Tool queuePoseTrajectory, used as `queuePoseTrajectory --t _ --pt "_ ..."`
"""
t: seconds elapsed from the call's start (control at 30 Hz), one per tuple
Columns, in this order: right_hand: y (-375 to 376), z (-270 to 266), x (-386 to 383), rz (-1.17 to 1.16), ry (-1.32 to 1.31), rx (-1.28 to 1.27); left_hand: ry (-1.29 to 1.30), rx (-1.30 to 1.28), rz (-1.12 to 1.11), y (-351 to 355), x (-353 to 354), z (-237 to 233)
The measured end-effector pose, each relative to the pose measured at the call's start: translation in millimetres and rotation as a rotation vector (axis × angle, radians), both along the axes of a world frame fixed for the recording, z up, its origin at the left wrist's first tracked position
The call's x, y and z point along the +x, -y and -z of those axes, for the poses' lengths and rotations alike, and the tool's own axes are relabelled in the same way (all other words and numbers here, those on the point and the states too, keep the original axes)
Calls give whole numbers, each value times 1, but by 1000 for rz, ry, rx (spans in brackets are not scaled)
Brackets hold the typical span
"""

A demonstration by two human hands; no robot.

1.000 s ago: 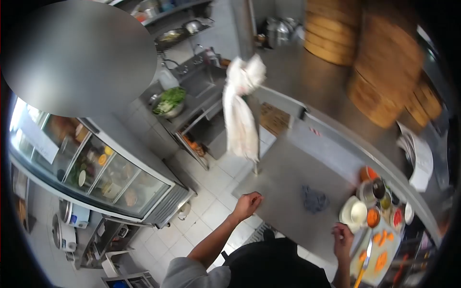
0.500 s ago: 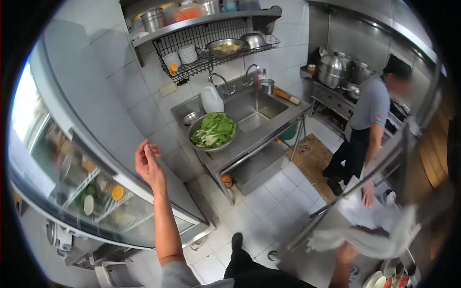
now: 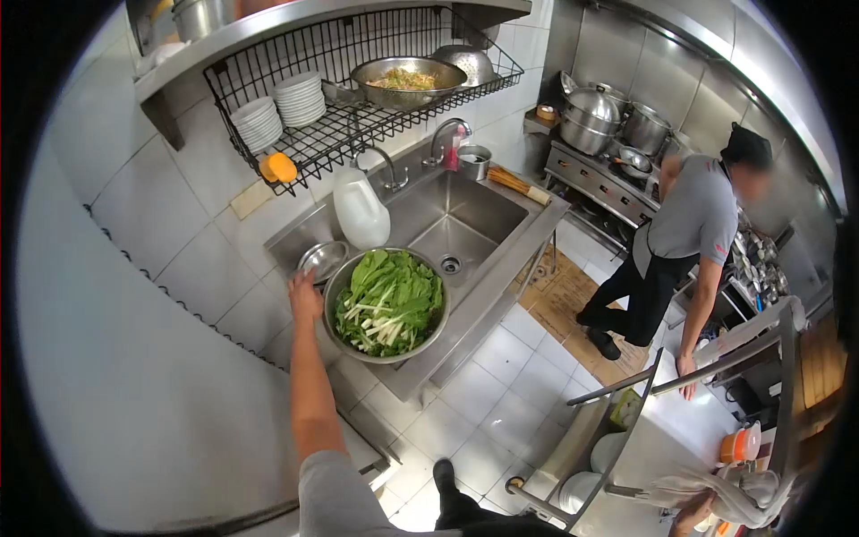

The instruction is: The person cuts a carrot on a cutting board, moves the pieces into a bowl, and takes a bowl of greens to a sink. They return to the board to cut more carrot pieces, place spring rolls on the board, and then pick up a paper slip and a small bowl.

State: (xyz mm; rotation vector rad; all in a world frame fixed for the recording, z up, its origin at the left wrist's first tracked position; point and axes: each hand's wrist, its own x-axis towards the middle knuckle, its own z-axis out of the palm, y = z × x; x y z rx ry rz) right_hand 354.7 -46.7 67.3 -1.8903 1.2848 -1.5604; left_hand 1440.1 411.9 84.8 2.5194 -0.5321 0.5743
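Observation:
My left hand reaches forward, its fingertips right by a small metal bowl on the sink counter. Its fingers look extended, with nothing seen in them. Just right of that hand, a large metal bowl holds leafy greens with pale cut stems. Behind the bowls stands a white plastic jug. Low at the right edge, my right hand is closed on a whitish cloth over the metal worktable; the cloth partly covers its fingers.
The sink basin lies right of the greens. Overhead, a black wire rack carries stacked plates and a metal bowl of food. A co-worker leans a hand on the metal worktable. A tall grey panel fills the left.
My view has moved closer to the sink. My left hand has gone from beside the glass-door fridge to the small metal bowl. My right hand and the cloth now appear lower right.

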Motion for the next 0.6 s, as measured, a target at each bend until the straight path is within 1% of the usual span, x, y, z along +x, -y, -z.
queuePoseTrajectory --t 0.03,0.07,0.13,0.17,0.23,0.27,0.3,0.33,0.37,0.43,0.47,0.5,0.53,0.57,0.6 --pt "-1 -6 4 -55 227 5 -39 82 -67 6 16 12" --pt "-6 -17 13 -37 228 1 -46 74 -59 8 30 22" --pt "-20 -41 24 46 21 -27 -107 179 -56 6 54 39" --pt "-30 -55 34 82 -119 -53 -117 178 -53 2 64 41" --pt "-65 -102 83 145 -418 -128 -249 -222 98 -6 83 31" --pt "-83 -123 108 158 -550 -176 -255 -217 98 -7 83 15" --pt "-98 -142 129 164 -658 -229 -403 -539 36 -6 78 -8" --pt "-114 -156 152 167 -761 -278 -546 -860 -33 -7 77 -19" --pt "-124 -167 168 162 -818 -318 -547 -856 -38 -8 83 -18" --pt "-135 -180 190 159 -893 -374 -468 -946 112 -11 98 -11" --pt "-134 -175 181 160 -894 -370 -469 -943 114 -10 106 -7" --pt "-130 -166 163 204 -1029 -448 -418 -965 150 -8 112 -1" --pt "-133 -170 168 248 -1165 -528 -368 -989 185 -6 112 -4" --pt "-133 -173 174 249 -1167 -525 -370 -987 186 -7 110 -7" --pt "-132 -178 180 239 -986 -371 -436 -1053 128 -10 108 -12"
